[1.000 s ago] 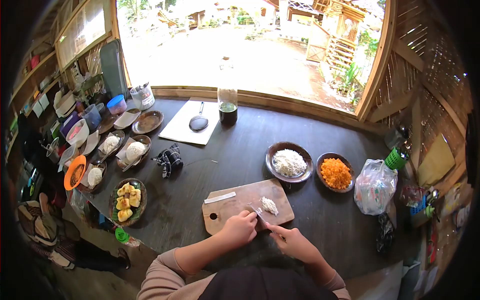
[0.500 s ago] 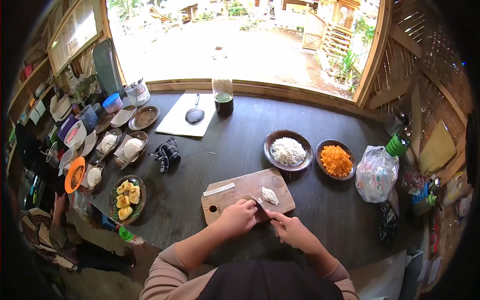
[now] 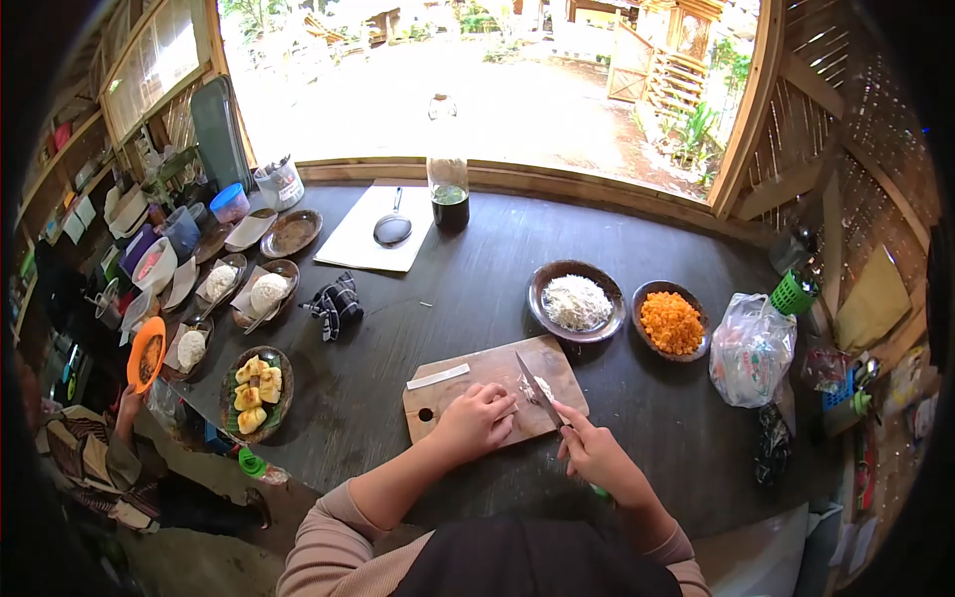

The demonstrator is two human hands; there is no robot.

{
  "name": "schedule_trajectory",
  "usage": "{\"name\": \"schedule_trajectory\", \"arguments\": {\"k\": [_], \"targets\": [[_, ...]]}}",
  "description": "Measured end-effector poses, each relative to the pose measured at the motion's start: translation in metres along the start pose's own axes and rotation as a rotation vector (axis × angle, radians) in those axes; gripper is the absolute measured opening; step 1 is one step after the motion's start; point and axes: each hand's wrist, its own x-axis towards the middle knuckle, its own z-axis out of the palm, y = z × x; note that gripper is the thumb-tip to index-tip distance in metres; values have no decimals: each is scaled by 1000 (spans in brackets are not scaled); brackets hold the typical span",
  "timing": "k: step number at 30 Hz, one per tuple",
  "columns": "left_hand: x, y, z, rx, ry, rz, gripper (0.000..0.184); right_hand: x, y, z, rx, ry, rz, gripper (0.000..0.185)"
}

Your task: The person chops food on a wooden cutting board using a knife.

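On the wooden cutting board, my left hand rests with its fingers curled down; whatever lies beneath them is hidden. My right hand grips a knife by the handle, its blade pointing up and left. The blade lies against a small pile of chopped white food and partly covers it. A whole white strip lies at the board's upper left. Beyond the board stand a brown plate of white shreds and another of orange bits.
Left of the board are a dish of yellow pieces, a dark checked cloth and several plates with white mounds. A bottle of dark liquid stands near the window; a plastic bag sits right. A person's hand is by an orange plate.
The knife has moved away from my left fingertips to the right, and its blade is now against the chopped pile. At far left, the other person's hand has risen to the orange plate.
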Motion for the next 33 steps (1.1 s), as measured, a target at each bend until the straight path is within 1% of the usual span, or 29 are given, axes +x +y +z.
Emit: {"name": "schedule_trajectory", "arguments": {"k": [2,4,6,7,9,11,12,16,18,19,21,22,24,27,29,31,33], "targets": [[0,0,1,18,11,23,35,0,4,1,-36,-10,6,42],[-1,-1,4,24,28,22,34,1,7,3,-71,-19,13,41],[-1,-2,5,31,44,22,32,2,9,7,-129,55,-52,39],[0,-2,5,14,35,18,29,3,13,9,-130,55,-52,39],[1,-4,3,-3,26,13,25,6,23,12,-195,74,-177,40],[1,-7,4,10,-2,26,17,9,30,12,-216,80,-194,40],[1,-8,5,9,-5,27,17,9,31,11,-238,86,-212,40],[1,-7,6,-74,15,30,14,5,17,7,-200,81,-171,39],[2,-4,5,-103,11,22,13,-2,1,9,-82,23,-120,38],[2,-3,5,-114,32,26,13,-3,-2,10,-83,21,-119,38],[2,-3,5,-125,50,29,13,-5,-4,12,-97,-63,-100,40],[2,-5,7,-126,45,28,15,-5,-4,14,-95,-64,-99,40],[2,-9,9,-127,39,28,16,-5,-4,16,-141,2,-212,40],[0,-9,10,-120,8,62,18,-7,-5,17,-152,3,-190,41],[-3,-3,10,37,-36,70,19,-7,-4,18,-165,3,-188,40],[-5,3,9,95,-68,70,20,-7,-1,22,-180,1,-186,40],[-5,8,7,149,-97,66,21,-6,7,28,-265,48,-303,40]]}}
